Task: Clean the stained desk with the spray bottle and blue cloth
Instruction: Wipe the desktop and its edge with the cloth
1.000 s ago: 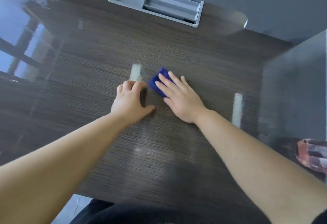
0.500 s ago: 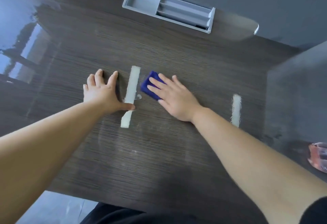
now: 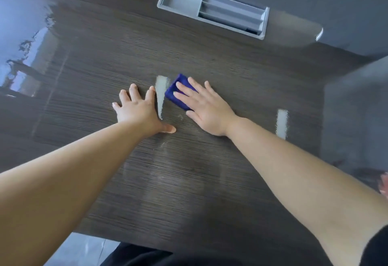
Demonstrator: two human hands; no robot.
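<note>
A folded blue cloth (image 3: 175,91) lies on the dark wood-grain desk (image 3: 189,181), and my right hand (image 3: 204,106) presses flat on it with straight fingers. My left hand (image 3: 139,109) rests flat on the desk just left of it, fingers spread, thumb pointing right. Between the two hands runs a pale strip (image 3: 160,95), a light reflection or a smear. Faint whitish smears (image 3: 168,148) show on the wood below the hands. Only a pink sliver of the spray bottle (image 3: 384,185) shows at the right edge.
A grey recessed tray (image 3: 212,6) with compartments sits in the desk at the back. A grey partition panel (image 3: 354,118) rises on the right. A second pale strip (image 3: 282,124) shines near it. The desk's front edge runs close to my body.
My left hand went from curled beside the cloth to flat and spread, swung left, then came back beside the cloth. The right hand stayed pressed on the cloth. The view shifted.
</note>
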